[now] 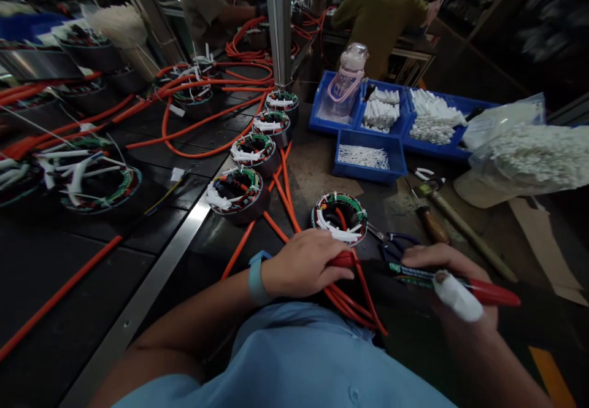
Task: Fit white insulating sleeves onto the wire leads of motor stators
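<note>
Grasping a small red piece (343,259) in the fingers of the left hand (308,264), too shadowed to identify; clasping a red-handled tool (497,292) in the fingers of the right hand (453,257), with a white wrap (460,299) apparently over the thumb. Note the wire-wound ring (353,213) on the table (299,175), just beyond the left hand, with orange cable (365,291) trailing toward the lap. Beware catching that cable on a forearm or the blue shirt (313,359), and so dragging the ring nearer the edge. Might lose purchase on the tool through slippage of the wrap, twisting it off line. Might also nick insulation or pinch a left fingertip, from working close in dim light against dark surroundings. Likewise liable to bump the scissors (384,238), at the ring's right side, through a careless sweep of the right hand, driving blades into white sleeving (345,235) or windings
</note>
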`<action>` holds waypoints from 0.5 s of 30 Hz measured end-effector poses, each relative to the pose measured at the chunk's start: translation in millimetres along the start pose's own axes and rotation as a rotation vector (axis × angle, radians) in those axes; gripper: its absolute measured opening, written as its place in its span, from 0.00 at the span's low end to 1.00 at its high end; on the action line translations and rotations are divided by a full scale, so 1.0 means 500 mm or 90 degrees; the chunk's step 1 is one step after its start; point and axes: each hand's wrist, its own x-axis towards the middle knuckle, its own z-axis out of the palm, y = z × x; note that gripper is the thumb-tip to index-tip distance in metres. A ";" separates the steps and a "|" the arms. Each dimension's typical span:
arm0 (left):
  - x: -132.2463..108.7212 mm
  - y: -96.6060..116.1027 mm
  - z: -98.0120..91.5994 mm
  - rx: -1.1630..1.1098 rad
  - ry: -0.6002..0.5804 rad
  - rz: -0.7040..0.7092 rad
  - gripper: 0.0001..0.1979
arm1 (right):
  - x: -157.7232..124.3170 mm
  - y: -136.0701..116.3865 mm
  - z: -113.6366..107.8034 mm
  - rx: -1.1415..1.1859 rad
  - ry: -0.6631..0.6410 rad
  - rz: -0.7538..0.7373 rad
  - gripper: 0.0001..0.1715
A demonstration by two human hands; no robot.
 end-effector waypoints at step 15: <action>0.047 0.051 0.045 0.349 0.111 0.312 0.13 | -0.092 0.085 0.052 0.298 -0.009 0.123 0.13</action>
